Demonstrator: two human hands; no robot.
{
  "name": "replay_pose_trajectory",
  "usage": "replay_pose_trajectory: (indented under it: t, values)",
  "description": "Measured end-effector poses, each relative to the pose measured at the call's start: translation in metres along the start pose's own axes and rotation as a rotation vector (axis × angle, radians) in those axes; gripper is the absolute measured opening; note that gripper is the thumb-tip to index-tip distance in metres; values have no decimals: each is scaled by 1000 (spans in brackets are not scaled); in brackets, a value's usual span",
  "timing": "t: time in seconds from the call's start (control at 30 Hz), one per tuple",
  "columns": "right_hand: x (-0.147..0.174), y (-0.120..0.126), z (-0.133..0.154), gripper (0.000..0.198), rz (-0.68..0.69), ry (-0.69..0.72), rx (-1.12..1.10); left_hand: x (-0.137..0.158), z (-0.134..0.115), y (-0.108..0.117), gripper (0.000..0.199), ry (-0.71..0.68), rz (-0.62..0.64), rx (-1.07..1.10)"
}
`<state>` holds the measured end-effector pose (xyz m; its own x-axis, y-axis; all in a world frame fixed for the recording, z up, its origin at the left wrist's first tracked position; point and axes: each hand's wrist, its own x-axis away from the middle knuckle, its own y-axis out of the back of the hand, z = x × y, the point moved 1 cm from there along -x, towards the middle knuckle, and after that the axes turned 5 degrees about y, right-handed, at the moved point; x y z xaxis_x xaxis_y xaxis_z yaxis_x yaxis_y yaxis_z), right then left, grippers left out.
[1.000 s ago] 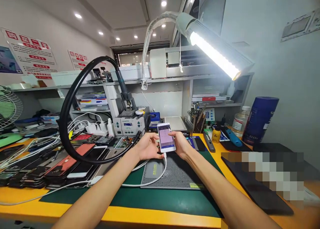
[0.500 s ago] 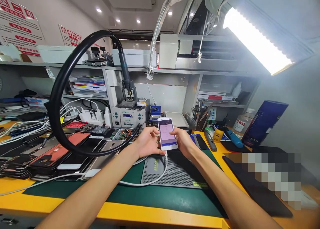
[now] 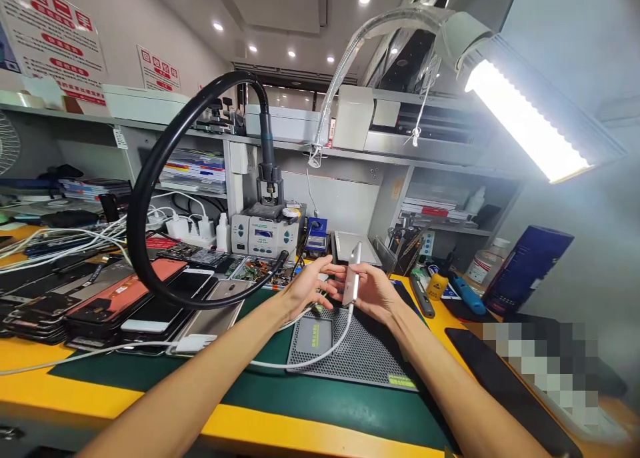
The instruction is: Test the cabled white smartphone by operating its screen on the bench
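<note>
A white smartphone (image 3: 353,278) is turned nearly edge-on above the work mat, its side and part of its back toward me. My right hand (image 3: 374,290) grips it from the right. My left hand (image 3: 311,286) is just left of it, fingers spread; whether the fingertips touch the phone I cannot tell. From the phone's lower end a white charging cable (image 3: 345,341) curves down and off to the left. Under the hands lies a grey perforated mat (image 3: 365,355) on a green mat (image 3: 280,398).
Stacked phones and phone parts (image 3: 120,298) fill the left. A thick black hose (image 3: 137,198) arches in front of a grey rework station (image 3: 265,235). A lit lamp (image 3: 525,121) hangs upper right. Tools and a clear bottle (image 3: 487,261) stand at right, beside a dark pad (image 3: 500,378).
The phone has rotated from screen facing me to nearly edge-on. My left hand has loosened and spread its fingers, while my right hand keeps hold. The camera view has shifted slightly.
</note>
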<state>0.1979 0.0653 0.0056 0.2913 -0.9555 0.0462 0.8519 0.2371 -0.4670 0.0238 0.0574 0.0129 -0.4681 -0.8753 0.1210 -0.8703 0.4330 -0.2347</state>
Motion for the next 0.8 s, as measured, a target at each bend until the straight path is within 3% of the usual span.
replay_pose_trajectory:
  t: [0.17,0.3,0.4,0.53,0.6,0.8]
  values:
    - [0,4,7,34,75,-50,-158,1,-3,1,48,13,-66,-47]
    - [0,-3,-2,24,-36,-49,137,3,0,1,51,131,32,13]
    - [-1,-8,-7,28,-94,-27,333,0,3,2,59,258,137,150]
    - [-1,-9,-3,23,-110,-25,269,-5,4,9,60,303,127,300]
    - [-1,-8,0,30,-103,17,269,-7,3,11,59,300,126,333]
    - [-2,-6,-6,40,-141,146,453,-4,4,9,57,264,113,346]
